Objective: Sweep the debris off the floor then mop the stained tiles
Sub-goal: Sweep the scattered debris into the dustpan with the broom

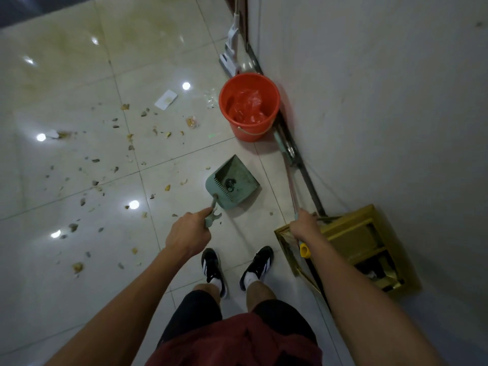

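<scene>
Debris (95,159) lies scattered over the glossy floor tiles (66,75), mostly far side and left of the green dustpan (232,184); small crumbs, leaf-like bits, a white card-like scrap (165,99) and a clear wrapper (211,97) just left of the orange bucket (249,109). Yellowish staining shows on the tiles further beyond the dustpan, upper left of frame. Head view only. Left hand (188,233) is closed around the dustpan's handle (211,216), just near side of the pan; the pan sits flat on the floor with some dark dirt in it. Most debris is left of and beyond that hand, a few bits right beside it. Right hand (303,225) is wrapped around a thin broom pole (291,188), to the right of the dustpan; the pole runs away from the hand toward the wall base, where the broom head (286,149) lies right of the dustpan, near the bucket. A yellow cap (304,250) pokes out on the near side of the right hand. Bucket stands beyond the dustpan by the wall (383,101), red plastic bag inside. A white flat mop (231,56) leans further beyond the bucket. A gold-coloured shelf unit (364,241) stands against the wall right of the dustpan, touching or just beside the right hand, cannot tell which. Black shoes (212,265) with white socks stand on the near side of the dustpan.
</scene>
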`<action>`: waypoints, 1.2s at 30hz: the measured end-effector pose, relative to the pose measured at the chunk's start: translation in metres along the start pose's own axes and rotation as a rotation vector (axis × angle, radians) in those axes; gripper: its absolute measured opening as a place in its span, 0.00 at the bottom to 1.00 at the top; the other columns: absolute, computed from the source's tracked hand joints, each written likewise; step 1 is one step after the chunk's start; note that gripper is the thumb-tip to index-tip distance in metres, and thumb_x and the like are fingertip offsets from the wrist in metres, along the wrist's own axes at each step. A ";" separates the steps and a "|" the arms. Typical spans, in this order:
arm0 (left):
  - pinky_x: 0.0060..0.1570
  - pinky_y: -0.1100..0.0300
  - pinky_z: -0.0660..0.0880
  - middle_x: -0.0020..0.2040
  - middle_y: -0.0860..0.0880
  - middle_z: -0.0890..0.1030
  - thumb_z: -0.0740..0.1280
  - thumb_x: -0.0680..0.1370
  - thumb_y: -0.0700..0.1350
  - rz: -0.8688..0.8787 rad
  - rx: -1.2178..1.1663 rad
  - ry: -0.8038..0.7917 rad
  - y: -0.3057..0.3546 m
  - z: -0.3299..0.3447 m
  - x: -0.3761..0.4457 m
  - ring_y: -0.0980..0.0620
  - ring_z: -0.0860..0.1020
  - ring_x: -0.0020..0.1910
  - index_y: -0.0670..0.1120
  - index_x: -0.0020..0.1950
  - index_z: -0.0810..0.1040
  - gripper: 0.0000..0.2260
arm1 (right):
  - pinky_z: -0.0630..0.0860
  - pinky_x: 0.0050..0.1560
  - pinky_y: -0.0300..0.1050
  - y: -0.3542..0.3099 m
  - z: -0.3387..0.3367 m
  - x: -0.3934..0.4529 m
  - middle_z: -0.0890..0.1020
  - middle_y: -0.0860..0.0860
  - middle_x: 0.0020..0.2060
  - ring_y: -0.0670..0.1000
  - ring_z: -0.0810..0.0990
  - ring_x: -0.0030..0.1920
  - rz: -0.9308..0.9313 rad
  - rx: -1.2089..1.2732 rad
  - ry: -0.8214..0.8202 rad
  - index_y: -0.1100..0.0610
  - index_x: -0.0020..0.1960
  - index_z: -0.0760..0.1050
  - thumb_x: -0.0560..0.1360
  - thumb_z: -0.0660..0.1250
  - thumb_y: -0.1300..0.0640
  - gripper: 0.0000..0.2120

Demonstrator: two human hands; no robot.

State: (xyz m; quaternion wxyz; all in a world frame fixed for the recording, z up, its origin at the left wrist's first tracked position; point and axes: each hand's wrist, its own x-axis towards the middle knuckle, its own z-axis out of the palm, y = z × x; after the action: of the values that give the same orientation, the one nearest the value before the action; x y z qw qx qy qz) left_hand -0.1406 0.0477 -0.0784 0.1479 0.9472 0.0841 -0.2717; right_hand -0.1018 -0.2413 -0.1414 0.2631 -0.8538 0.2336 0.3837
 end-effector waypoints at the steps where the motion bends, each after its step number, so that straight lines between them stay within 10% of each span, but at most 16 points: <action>1: 0.40 0.51 0.82 0.41 0.48 0.82 0.62 0.76 0.40 0.001 0.002 -0.001 -0.006 -0.001 -0.001 0.48 0.79 0.36 0.57 0.72 0.73 0.25 | 0.75 0.56 0.47 -0.002 0.003 -0.001 0.75 0.63 0.67 0.63 0.76 0.64 0.014 -0.011 -0.005 0.63 0.72 0.68 0.78 0.60 0.64 0.22; 15: 0.39 0.58 0.75 0.40 0.53 0.81 0.66 0.79 0.58 0.148 -0.019 -0.003 -0.083 -0.022 -0.009 0.53 0.77 0.37 0.58 0.65 0.78 0.15 | 0.73 0.42 0.47 -0.016 0.092 -0.057 0.78 0.63 0.52 0.58 0.79 0.44 0.110 -0.145 -0.087 0.65 0.59 0.73 0.78 0.64 0.62 0.11; 21: 0.34 0.60 0.74 0.38 0.52 0.81 0.63 0.81 0.54 0.200 0.001 0.011 -0.123 -0.028 -0.021 0.54 0.77 0.33 0.56 0.65 0.79 0.13 | 0.76 0.57 0.49 -0.045 0.150 -0.095 0.76 0.62 0.66 0.62 0.77 0.64 0.107 -0.001 -0.120 0.66 0.70 0.71 0.79 0.63 0.60 0.20; 26: 0.37 0.56 0.80 0.37 0.51 0.81 0.63 0.81 0.53 0.210 0.018 0.007 -0.155 -0.030 -0.032 0.52 0.78 0.33 0.55 0.62 0.80 0.12 | 0.76 0.42 0.45 -0.054 0.172 -0.113 0.74 0.61 0.70 0.54 0.79 0.45 0.082 0.165 -0.092 0.60 0.78 0.64 0.78 0.61 0.64 0.28; 32: 0.36 0.52 0.81 0.36 0.50 0.80 0.62 0.80 0.54 0.202 0.048 0.024 -0.168 -0.027 -0.035 0.49 0.78 0.32 0.55 0.60 0.80 0.12 | 0.77 0.61 0.52 -0.049 0.163 -0.119 0.76 0.59 0.68 0.60 0.79 0.57 0.120 0.147 0.039 0.56 0.77 0.67 0.78 0.62 0.62 0.26; 36: 0.37 0.51 0.82 0.35 0.50 0.79 0.62 0.80 0.54 0.180 0.059 0.006 -0.155 -0.021 -0.034 0.49 0.78 0.32 0.56 0.60 0.79 0.11 | 0.77 0.55 0.50 -0.043 0.134 -0.101 0.78 0.62 0.64 0.63 0.78 0.62 0.153 0.083 0.071 0.62 0.70 0.73 0.78 0.63 0.63 0.20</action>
State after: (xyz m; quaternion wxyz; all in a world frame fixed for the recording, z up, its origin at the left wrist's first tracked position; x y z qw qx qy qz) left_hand -0.1959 0.1984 -0.0792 0.1434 0.9558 -0.0092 -0.2566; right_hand -0.2080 -0.1044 -0.1272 0.2596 -0.8349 0.3231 0.3621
